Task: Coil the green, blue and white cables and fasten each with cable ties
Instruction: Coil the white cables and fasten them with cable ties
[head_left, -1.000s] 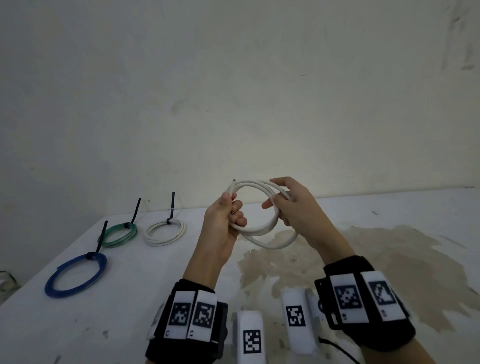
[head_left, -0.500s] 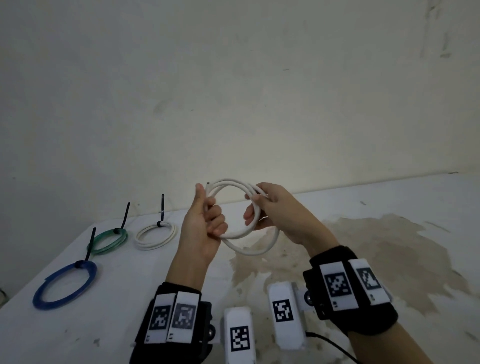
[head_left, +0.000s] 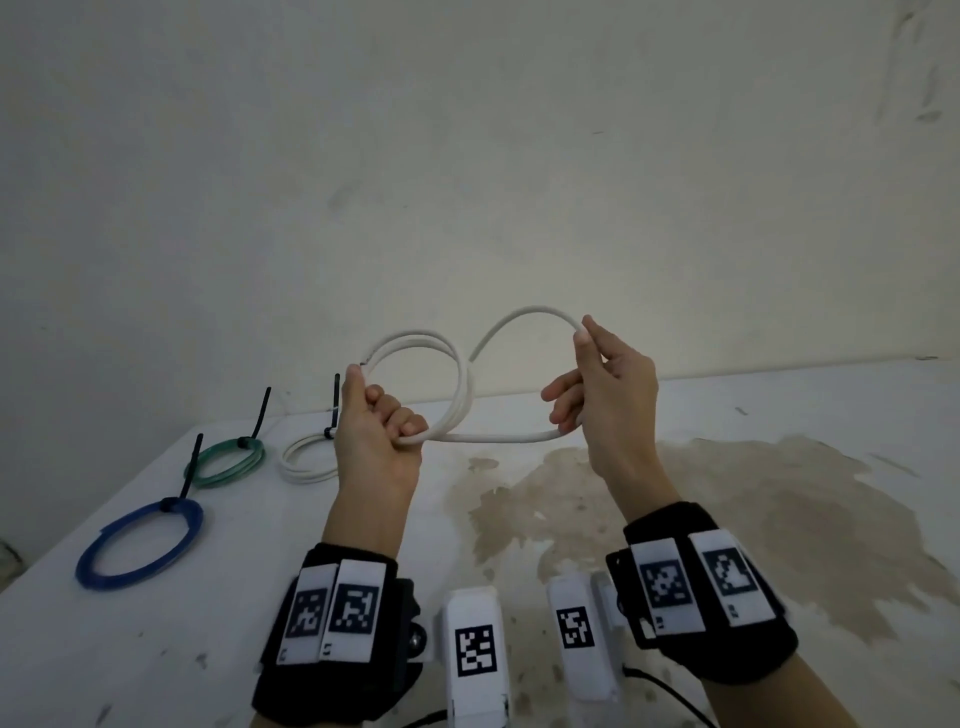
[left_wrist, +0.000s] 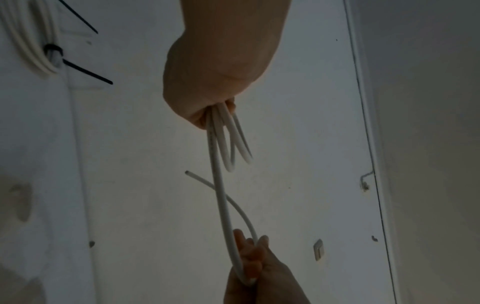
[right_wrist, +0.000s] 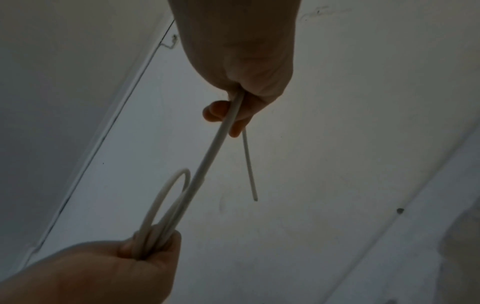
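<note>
A thick white cable (head_left: 460, 387) is held in the air between both hands above the table. My left hand (head_left: 376, 423) grips its small coil of loops (left_wrist: 223, 131) in a fist. My right hand (head_left: 597, 387) grips the last stretch of the cable (right_wrist: 215, 144), pulled out to the right into a wide loop with the free end (right_wrist: 250, 174) hanging loose. On the table at the left lie three tied coils: a blue one (head_left: 140, 543), a green one (head_left: 226, 460) and a white one (head_left: 306, 460), each with a black cable tie.
The white table (head_left: 156, 649) has a large brown stain (head_left: 675, 509) right of centre. A pale wall (head_left: 467, 156) stands close behind it. Two white tagged blocks (head_left: 475, 654) sit at the near edge between my wrists.
My right hand has moved right and up, away from the left, drawing one turn of the white cable out of the coil into a wide loop. The left hand keeps its grip.
</note>
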